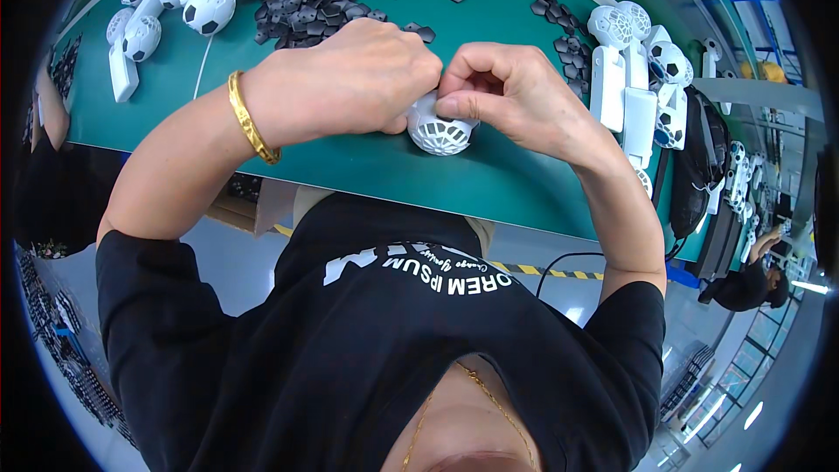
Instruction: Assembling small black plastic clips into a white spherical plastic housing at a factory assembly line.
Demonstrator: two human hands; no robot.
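One round white ball (443,135) lies at four o'clock from the curled left hand (363,77) and eight o'clock from the bent-fingered right hand (517,94), touching both, their exact grip hidden.

Room lies between the centre ball (441,137) and near table edge (376,190); pentagons (306,13) block beyond, balls (210,9) both sides, at far right perhaps a bag (701,153).

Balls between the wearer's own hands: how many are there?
1: the white openwork ball, between the left hand and the right hand. They hide part of it; no other ball shows there.
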